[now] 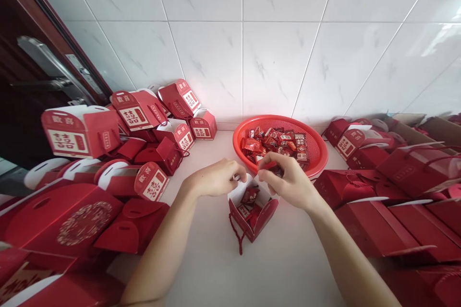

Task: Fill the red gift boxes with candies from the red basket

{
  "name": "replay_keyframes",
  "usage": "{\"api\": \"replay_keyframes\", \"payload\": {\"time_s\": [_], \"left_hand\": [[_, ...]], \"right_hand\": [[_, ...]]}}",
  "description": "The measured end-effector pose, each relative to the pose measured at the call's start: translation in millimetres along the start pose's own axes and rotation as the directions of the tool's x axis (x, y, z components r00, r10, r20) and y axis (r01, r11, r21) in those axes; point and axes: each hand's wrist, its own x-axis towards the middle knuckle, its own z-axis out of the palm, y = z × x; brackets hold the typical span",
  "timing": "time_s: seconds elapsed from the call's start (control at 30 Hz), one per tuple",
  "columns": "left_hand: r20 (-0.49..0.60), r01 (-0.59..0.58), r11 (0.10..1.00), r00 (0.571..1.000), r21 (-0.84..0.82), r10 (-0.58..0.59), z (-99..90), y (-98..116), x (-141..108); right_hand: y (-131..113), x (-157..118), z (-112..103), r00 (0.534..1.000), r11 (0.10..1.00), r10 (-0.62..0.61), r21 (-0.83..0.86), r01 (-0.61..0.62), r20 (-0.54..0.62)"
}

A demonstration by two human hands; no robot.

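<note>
A small open red gift box (pixel 251 212) stands on the white counter between my hands, with wrapped sweets inside and a red cord hanging from its front. My left hand (pixel 216 178) is at the box's far left corner, its fingertips curled over the rim. My right hand (pixel 288 181) is above the box's right side and pinches a small red item (pixel 268 165), probably a wrapped sweet. Just beyond it, a round red plastic basket (pixel 315 146) holds a heap of red-wrapped sweets and small packets.
Piles of red gift boxes with white double-happiness panels (pixel 79 131) crowd the counter's left side, and more red boxes (pixel 378 211) fill the right. A white tiled wall (pixel 241 57) rises behind the counter. A dark door with a metal handle (pixel 50 69) stands at far left.
</note>
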Motion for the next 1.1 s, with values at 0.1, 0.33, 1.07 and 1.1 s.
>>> {"api": "replay_keyframes", "payload": {"time_s": [0.1,0.33,1.07,1.1], "left_hand": [[-0.014,-0.054,0.998,0.998,-0.011,0.054,1.5,-1.2,1.6],[-0.013,-0.076,0.997,0.997,-0.014,0.076,3.7,-2.4,3.8],[-0.007,-0.095,0.995,0.995,-0.005,0.095,5.0,-1.0,3.3],[-0.009,-0.093,0.996,0.996,-0.003,0.093,5.2,-0.9,3.4]], "right_hand": [[3.2,1.7,9.1,0.988,0.981,-0.038,-0.182,0.065,0.152],[7.9,1.5,28.6,0.939,0.744,0.163,-0.662,0.084,0.303],[12.1,-0.1,24.2,0.942,0.864,0.098,-0.497,0.079,0.321],[12.2,-0.8,24.6,0.944,0.859,0.087,-0.504,0.090,0.318]]}}
